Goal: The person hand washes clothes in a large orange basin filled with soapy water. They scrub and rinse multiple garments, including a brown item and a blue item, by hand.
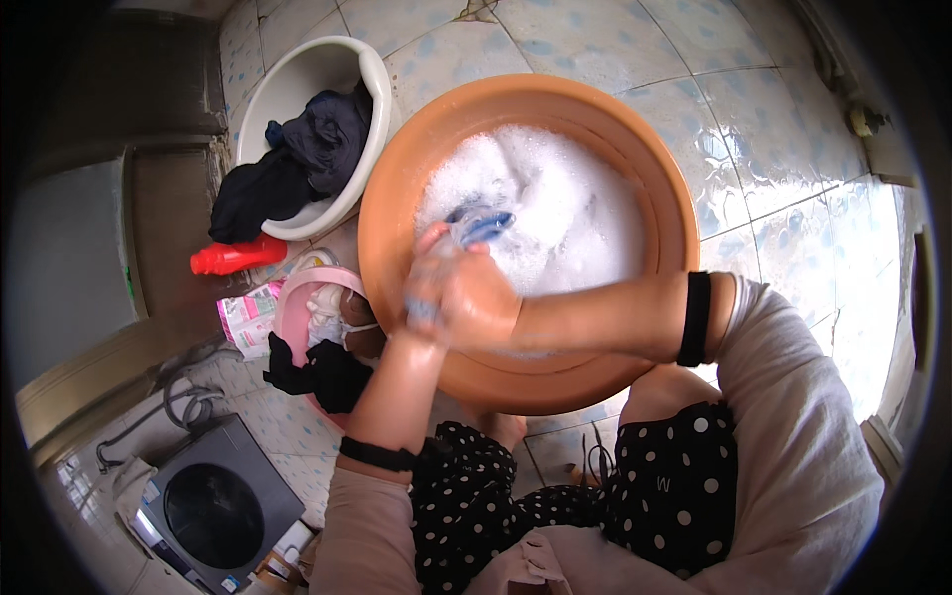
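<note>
Both my hands are together over the left side of a large orange plastic basin [654,149]. My right hand [480,297] grips a wet blue-grey cloth [487,227], part of which sticks out above the knuckles. Beneath and beside it, my left hand [428,286] is blurred and partly covered; it also holds the cloth, a bit of which shows below the fingers. White suds [565,216] fill much of the basin, and the cloth's far end touches or hangs just over them. Whatever lies under the foam is hidden.
Left of the basin stands a white tub [256,126] with dark clothes [327,141]. Near it are a red bottle [242,255], a printed packet [249,320] and a pink basin [294,297] holding black and white garments. A front-loading washing machine [216,513] is lower left. The tiled floor [714,141] looks wet.
</note>
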Tool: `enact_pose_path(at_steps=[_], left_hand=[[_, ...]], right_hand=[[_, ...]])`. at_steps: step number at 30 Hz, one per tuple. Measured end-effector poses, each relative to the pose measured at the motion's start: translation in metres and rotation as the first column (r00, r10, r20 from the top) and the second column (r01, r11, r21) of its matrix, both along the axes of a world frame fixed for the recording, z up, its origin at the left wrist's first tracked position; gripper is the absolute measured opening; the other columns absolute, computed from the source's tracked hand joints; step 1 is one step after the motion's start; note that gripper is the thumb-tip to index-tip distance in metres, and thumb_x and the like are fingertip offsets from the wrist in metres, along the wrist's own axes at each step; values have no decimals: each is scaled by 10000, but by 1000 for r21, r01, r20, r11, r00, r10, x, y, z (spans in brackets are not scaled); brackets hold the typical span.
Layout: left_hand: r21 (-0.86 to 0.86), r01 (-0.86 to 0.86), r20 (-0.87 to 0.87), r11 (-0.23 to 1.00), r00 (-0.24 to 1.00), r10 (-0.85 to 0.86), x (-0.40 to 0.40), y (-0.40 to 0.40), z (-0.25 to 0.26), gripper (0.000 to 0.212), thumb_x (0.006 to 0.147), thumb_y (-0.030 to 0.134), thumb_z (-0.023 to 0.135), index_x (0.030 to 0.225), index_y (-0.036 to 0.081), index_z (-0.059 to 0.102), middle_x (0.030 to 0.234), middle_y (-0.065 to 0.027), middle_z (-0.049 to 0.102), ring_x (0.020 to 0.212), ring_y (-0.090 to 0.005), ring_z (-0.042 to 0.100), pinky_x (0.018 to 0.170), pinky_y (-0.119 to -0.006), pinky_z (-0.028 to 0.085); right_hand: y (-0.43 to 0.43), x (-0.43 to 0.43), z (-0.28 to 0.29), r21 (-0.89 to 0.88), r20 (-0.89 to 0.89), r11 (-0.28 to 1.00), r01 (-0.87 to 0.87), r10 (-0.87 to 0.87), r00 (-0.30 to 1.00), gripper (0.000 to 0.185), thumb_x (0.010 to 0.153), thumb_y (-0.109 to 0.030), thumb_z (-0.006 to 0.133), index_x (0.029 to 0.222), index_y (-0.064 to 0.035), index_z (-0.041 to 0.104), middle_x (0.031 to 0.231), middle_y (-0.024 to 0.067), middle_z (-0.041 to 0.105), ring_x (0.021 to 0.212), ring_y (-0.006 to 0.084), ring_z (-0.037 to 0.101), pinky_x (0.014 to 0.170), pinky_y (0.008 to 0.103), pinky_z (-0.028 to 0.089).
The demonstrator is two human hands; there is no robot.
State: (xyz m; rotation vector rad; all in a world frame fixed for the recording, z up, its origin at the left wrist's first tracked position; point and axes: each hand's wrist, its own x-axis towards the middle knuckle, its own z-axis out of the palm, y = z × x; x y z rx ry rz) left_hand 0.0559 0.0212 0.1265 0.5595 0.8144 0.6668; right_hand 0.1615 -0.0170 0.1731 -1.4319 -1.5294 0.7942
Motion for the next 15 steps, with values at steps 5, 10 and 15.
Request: enact_pose_path(at_steps=[5,10,15], left_hand=[[-198,-166,-296,966,950,102,10,23,27,338,837,106,488,1150,-2,556,1102,-125,615,989,-259,620,887,-413,508],[35,387,-241,921,898,-368,28,9,59,390,723,-1,508,1104,27,585,969,-62,625,848,-164,620,774,-288,505],[-73,858,-465,508,421,-779,19,-10,31,383,746,49,537,1124,6,574,977,-85,644,858,-185,626,785,-288,495]], right_hand=[[20,32,-24,-361,-120,882,303,-366,923,304,765,-318,573,887,-80,718,738,188,664,710,363,659,690,446,531],[51,84,-73,-745,-648,570,-346,-497,577,609,871,-471,506,1205,35,555,1126,205,613,978,296,610,867,456,476],[65,113,-81,-605,-796,708,-364,-547,259,581,832,-459,596,1180,4,543,1106,182,638,1009,324,611,927,474,452]])
